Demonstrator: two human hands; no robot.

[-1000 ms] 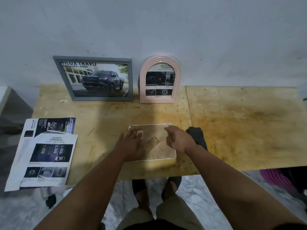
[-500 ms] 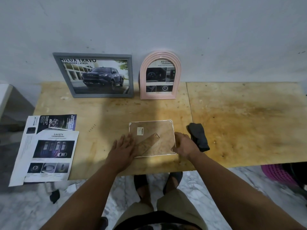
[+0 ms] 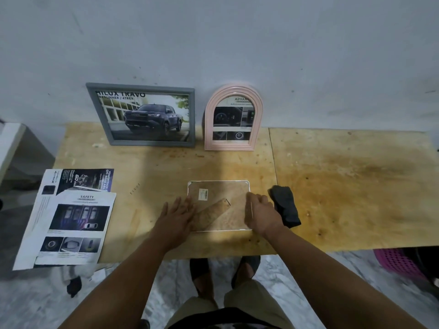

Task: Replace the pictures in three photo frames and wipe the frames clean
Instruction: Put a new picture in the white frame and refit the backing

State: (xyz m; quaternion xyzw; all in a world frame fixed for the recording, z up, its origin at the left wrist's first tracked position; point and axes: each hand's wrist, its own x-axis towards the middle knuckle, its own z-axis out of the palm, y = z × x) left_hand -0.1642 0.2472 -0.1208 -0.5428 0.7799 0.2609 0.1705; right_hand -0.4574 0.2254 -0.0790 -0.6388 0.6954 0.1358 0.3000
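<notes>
Surface: plywood table (image 3: 344,186) fills the middle band of the picture, set against a pale blue-grey wall (image 3: 237,39); a seam divides its top right of centre.
Floor: marbled tiles (image 3: 273,276) at the bottom edge, with the person's feet and shorts showing between the forearms.
Left hand (image 3: 177,216): lower centre, flat on the table with fingers straight and spread, fingertips touching the left edge of the face-down frame.
Right hand (image 3: 261,213): lower centre, just right of the left hand, fingers curled over the right edge of the face-down frame, gripping it.
Face-down frame (image 3: 223,198): white-rimmed, lying flat between the two hands at centre, brown backing board up, a small label near its upper left and its stand strut folded diagonally across the back.
Cloth (image 3: 285,207): dark, crumpled, on the table just beside the right hand, to its right.
Brochure pages (image 3: 71,217): loose car-brochure sheets at lower left, overhanging the table's left corner; the top one reads "SAFETY".
Basket (image 3: 396,262): pink, perforated, on the floor at lower right, partly cut off.
Grey frame (image 3: 145,115): upright at upper left of centre, leaning on the wall, holding a picture of a dark pickup truck.
Pink frame (image 3: 232,117): arched, upright just beside the grey frame to its right, holding a page of car interior shots.
</notes>
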